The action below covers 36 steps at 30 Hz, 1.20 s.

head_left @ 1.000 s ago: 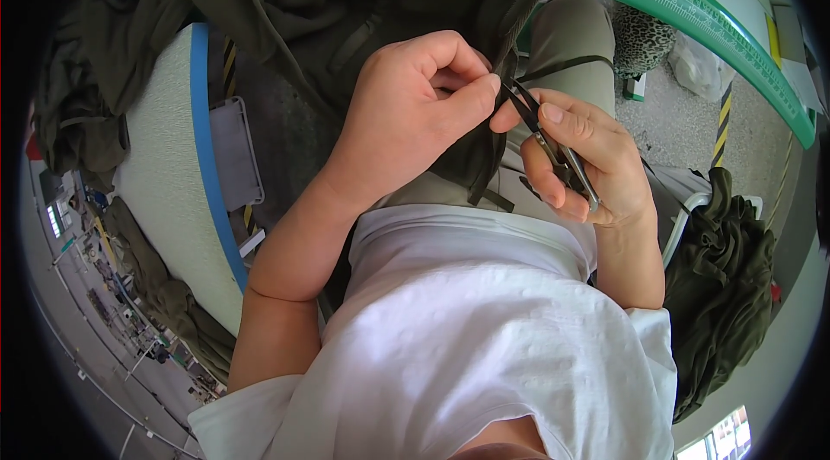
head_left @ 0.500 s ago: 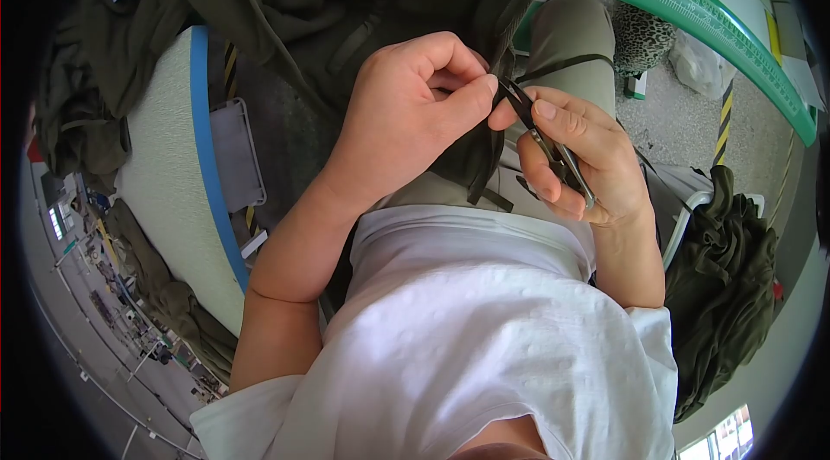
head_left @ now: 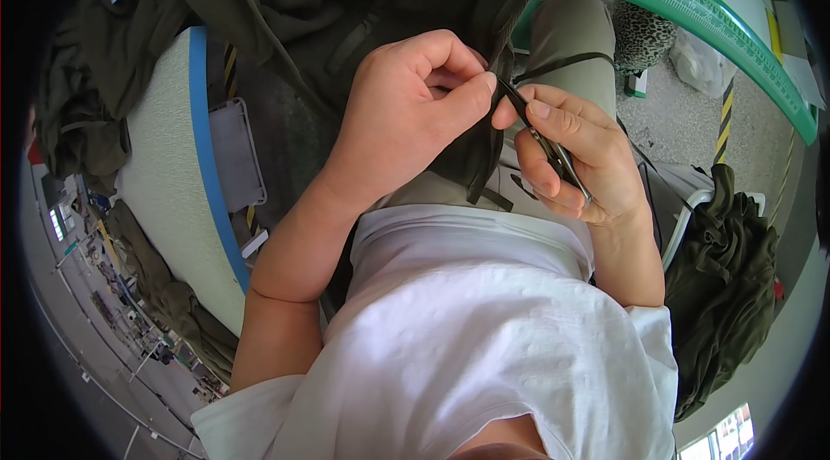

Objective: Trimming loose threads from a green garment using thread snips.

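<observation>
A dark olive garment (head_left: 303, 2) hangs over the work edge and onto my lap. My left hand (head_left: 415, 110) is closed in a pinch at the garment's edge; the bit between thumb and forefinger is too small to make out fully. In my right hand (head_left: 596, 149) I grip thread snips (head_left: 518, 102), with fingers around the handles. The tips point up and left, right beside my left fingertips, and the blades look closed together. Narrow dark straps (head_left: 477, 183) dangle below my hands, and a thin cord (head_left: 571, 64) lies across my trouser leg.
A white table with a blue edge (head_left: 207, 131) stands at left, with more olive garments (head_left: 112, 54) heaped on it. At upper right runs a green edge with ruler marks (head_left: 692, 6). Another olive pile (head_left: 722, 278) lies at right, and a white plastic bag (head_left: 702, 60) on the floor.
The snips' blades have come together from slightly apart, and the right fingers have squeezed in a little. The left hand has barely moved.
</observation>
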Available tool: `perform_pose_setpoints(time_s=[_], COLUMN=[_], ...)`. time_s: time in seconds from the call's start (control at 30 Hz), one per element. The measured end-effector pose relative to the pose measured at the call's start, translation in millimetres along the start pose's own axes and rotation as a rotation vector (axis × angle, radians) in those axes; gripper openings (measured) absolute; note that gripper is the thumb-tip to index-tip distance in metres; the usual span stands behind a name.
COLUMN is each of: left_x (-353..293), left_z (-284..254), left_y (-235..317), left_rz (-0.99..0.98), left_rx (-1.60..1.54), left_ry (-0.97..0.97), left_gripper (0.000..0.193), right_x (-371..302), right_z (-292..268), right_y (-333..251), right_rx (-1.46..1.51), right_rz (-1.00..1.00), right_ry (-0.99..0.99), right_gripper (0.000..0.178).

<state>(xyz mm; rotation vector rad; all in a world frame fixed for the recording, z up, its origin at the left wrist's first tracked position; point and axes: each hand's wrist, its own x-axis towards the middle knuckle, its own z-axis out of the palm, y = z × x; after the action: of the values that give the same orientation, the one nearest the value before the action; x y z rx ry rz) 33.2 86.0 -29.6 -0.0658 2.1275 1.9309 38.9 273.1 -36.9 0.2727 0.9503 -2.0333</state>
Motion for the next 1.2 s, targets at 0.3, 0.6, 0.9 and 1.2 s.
perform_pose_setpoints(time_s=[0.3,0.6,0.9,1.2], left_x=[0,0,4,1], left_z=[0,-2,-13,-20], left_y=[-2,-3,1,5], left_rz=[-0.010,-0.019,-0.101,-0.044], left_rx=[-0.013,-0.017,-0.218,-0.233], left_ry=[0.003,0.002,-0.060,-0.039], left_gripper=[0.009,0.011,0.009,0.015], right_x=[-4,8,30,37], right_z=[-3,-9,9,27], right_y=[-4,16,31,31], right_rx=[0.046,-0.099,-0.254,-0.305], right_rz=[0.038,-0.373,-0.530,-0.579], right_ry=[-0.054,0.098,0.227,0.277], right_gripper=[0.031,0.012,0.023,0.025])
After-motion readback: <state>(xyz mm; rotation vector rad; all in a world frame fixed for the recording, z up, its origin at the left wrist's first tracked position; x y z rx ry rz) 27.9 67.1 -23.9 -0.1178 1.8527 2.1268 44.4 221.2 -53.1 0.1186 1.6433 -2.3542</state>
